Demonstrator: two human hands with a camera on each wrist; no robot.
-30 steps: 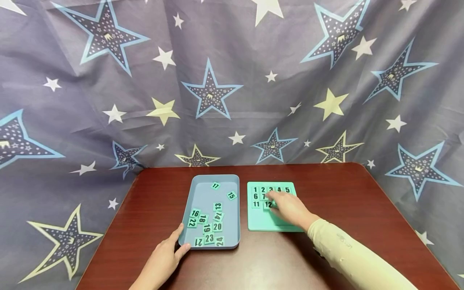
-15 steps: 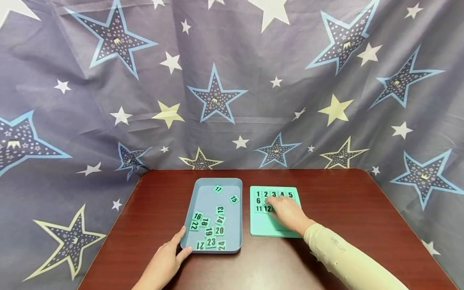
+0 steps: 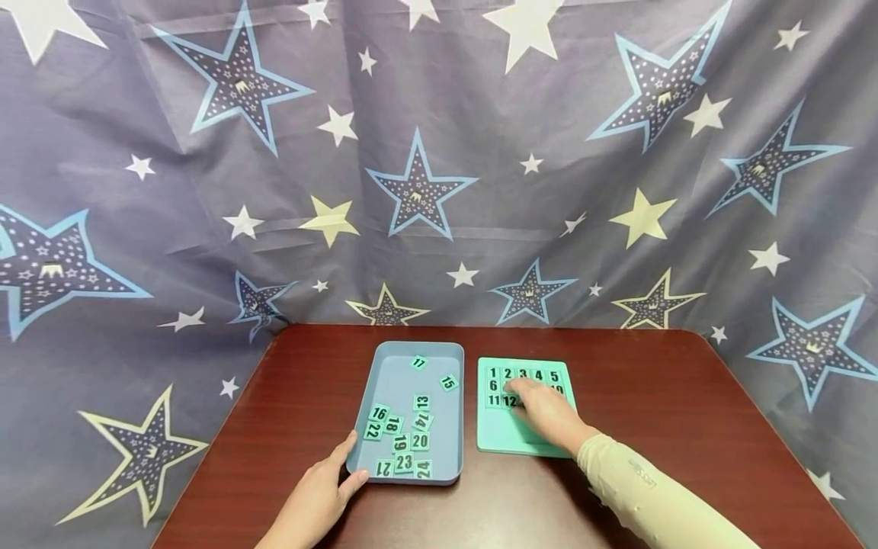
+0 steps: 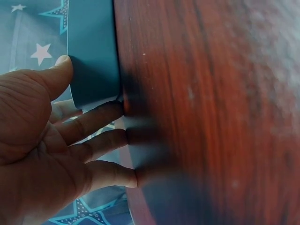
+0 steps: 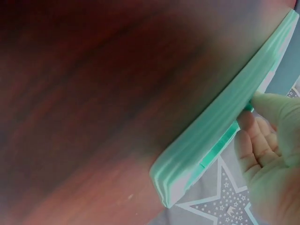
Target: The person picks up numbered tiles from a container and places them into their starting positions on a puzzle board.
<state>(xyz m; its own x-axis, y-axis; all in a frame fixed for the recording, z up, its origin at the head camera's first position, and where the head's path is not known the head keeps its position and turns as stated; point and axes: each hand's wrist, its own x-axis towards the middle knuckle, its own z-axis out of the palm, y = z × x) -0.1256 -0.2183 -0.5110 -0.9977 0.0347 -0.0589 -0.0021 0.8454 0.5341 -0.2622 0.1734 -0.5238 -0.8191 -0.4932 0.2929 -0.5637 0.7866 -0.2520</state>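
In the head view my left hand (image 3: pixel 315 492) rests at the near left corner of a blue-grey tray (image 3: pixel 453 427). The left wrist view shows its thumb on the tray's rim, with the fingers fairly straight along the outside and tips down by the table. My right hand (image 3: pixel 549 412) is over a mint green number board (image 3: pixel 497 435). Its thumb and index finger pinch a tile numbered 12 (image 3: pixel 509 401), beside tile 11 (image 3: pixel 494 400). The right wrist view shows those two fingertips close together at the board. The hand hides part of the board's second and third rows.
Several loose number tiles lie in the tray at various angles, among them 13 (image 3: pixel 421 402), 17 (image 3: pixel 419 363) and 20 (image 3: pixel 421 441). Tiles 1 to 5 fill the board's top row. A star-print cloth (image 3: pixel 466 206) hangs behind the dark red wooden table (image 3: pixel 638 381).
Tile 12 has shifted slightly and now sits closer in line with tile 11, the right fingers staying at it. The left hand stays at the tray corner. The head view has shifted slightly.
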